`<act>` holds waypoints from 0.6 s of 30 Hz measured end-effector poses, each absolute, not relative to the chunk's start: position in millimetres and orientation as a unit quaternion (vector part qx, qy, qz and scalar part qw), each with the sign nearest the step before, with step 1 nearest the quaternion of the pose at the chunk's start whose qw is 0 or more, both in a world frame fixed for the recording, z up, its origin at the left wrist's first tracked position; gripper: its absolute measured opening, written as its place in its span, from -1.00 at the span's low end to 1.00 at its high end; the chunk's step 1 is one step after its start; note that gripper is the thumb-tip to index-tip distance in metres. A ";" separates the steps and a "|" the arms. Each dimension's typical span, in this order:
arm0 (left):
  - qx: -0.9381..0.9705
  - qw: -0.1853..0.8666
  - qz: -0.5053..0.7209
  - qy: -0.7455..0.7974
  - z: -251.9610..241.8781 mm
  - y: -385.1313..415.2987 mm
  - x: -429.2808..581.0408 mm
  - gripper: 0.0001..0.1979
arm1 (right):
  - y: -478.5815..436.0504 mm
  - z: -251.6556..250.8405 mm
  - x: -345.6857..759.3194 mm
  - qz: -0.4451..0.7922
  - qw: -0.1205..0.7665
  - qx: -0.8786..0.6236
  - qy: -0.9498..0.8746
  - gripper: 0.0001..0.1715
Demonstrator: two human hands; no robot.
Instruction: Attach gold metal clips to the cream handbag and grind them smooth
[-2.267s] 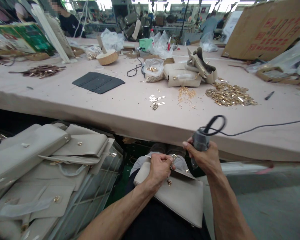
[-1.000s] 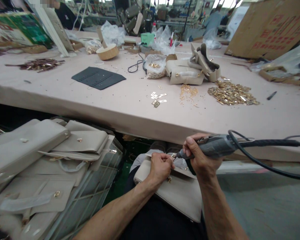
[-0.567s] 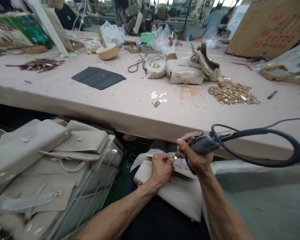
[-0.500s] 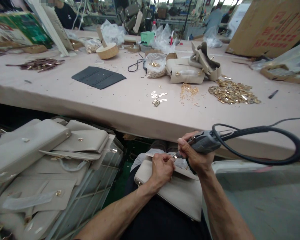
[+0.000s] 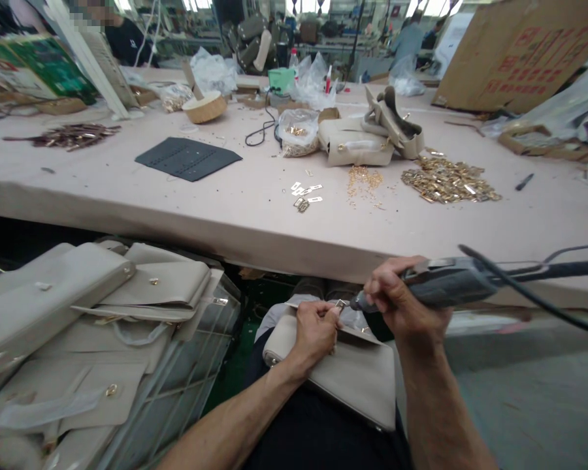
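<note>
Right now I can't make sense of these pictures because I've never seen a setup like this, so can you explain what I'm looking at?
There's no machine arm here: one camera, worn on a person's head, looks forward and down at that person's bare hands. The left hand pinches a small, shiny rectangular metal fitting at the flap of a cream, leather-like handbag on the lap. The right hand grips a grey, corded power tool, its tip pointing toward the fitting. On the pale, cloth-covered table lie a flat, dark board and a heap of gold-coloured metal pieces.
</note>
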State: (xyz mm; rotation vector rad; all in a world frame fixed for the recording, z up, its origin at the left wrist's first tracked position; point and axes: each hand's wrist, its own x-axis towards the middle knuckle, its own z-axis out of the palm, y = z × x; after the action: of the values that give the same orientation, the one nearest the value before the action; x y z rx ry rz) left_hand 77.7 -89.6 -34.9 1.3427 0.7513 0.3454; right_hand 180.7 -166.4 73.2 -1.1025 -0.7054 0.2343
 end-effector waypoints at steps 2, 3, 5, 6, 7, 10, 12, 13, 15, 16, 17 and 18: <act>0.572 0.740 0.135 0.327 -37.9 -87.4 79.9 -0.73 | -173.4 85.2 190.7 0.069 0.811 -0.483 -0.322 -0.88; 0.564 0.751 0.123 0.321 -39.6 -86.5 80.6 -0.74 | -176.6 89.5 196.7 0.056 0.820 -0.476 -0.313 -0.88; 0.566 0.754 0.108 0.315 -42.3 -85.6 81.1 -0.78 | -182.4 93.7 209.2 0.046 0.829 -0.471 -0.299 -0.87; 0.577 0.746 0.106 0.315 -43.1 -85.7 81.0 -0.80 | -185.0 94.0 215.1 0.046 0.831 -0.471 -0.291 -0.86; 0.595 0.732 0.106 0.315 -43.4 -86.4 80.7 -0.83 | -187.4 93.5 220.3 0.048 0.834 -0.472 -0.283 -0.85; 0.689 0.643 0.122 0.311 -41.4 -89.9 80.1 -0.90 | -192.3 91.8 230.1 0.058 0.841 -0.473 -0.255 -0.80; 0.758 0.559 0.136 0.306 -39.1 -92.4 80.6 -0.93 | -193.0 92.8 232.6 0.054 0.848 -0.471 -0.238 -0.79; 0.789 0.515 0.141 0.304 -38.2 -93.4 81.3 -0.92 | -192.5 94.0 233.3 0.048 0.851 -0.468 -0.234 -0.79; 0.837 0.436 0.146 0.297 -37.3 -95.0 83.4 -0.88 | -190.8 97.3 234.6 0.035 0.856 -0.461 -0.231 -0.79; 0.853 0.407 0.145 0.293 -37.6 -95.6 84.6 -0.84 | -189.9 99.1 235.3 0.030 0.858 -0.457 -0.231 -0.79; 0.864 0.386 0.142 0.289 -38.2 -96.2 85.9 -0.81 | -189.1 100.8 236.2 0.027 0.860 -0.455 -0.231 -0.79; 0.872 0.373 0.138 0.286 -39.2 -96.8 87.2 -0.77 | -188.5 102.5 237.3 0.026 0.861 -0.453 -0.231 -0.78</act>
State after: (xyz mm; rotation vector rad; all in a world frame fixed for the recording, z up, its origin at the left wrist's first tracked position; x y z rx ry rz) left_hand 87.2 -96.8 -39.2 2.2330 0.7333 0.3544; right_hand 237.3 -188.5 102.5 -0.9496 -0.4836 0.0545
